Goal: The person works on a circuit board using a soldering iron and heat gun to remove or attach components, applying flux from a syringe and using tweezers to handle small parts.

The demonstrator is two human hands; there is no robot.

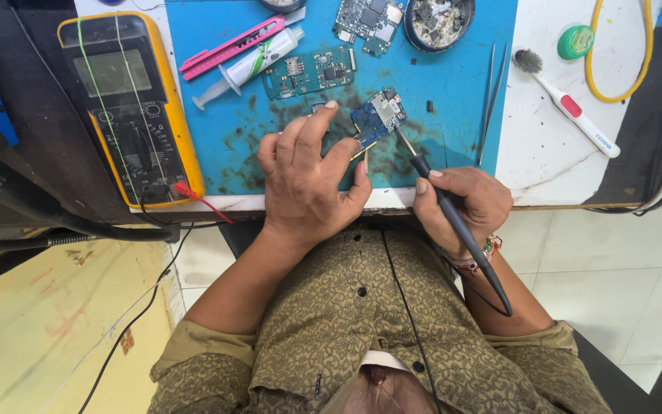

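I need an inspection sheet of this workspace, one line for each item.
Surface: blue mat, stained dark, on a white bench top.
Job's things: small blue circuit board; soldering iron, tip at the board.
Clutter: yellow multimeter, syringe, pink cutter, green circuit board, tweezers, brush, parts tin.
Grippers: left hand holds the board; right hand grips the iron.
Cables: red probe lead, yellow cable.
Surroundings: tiled floor.

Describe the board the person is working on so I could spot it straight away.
Find the blue mat on the bench. At its near edge the left hand pinches a small blue board, with the soldering iron tip touching it. The other boards lie loose, farther away.
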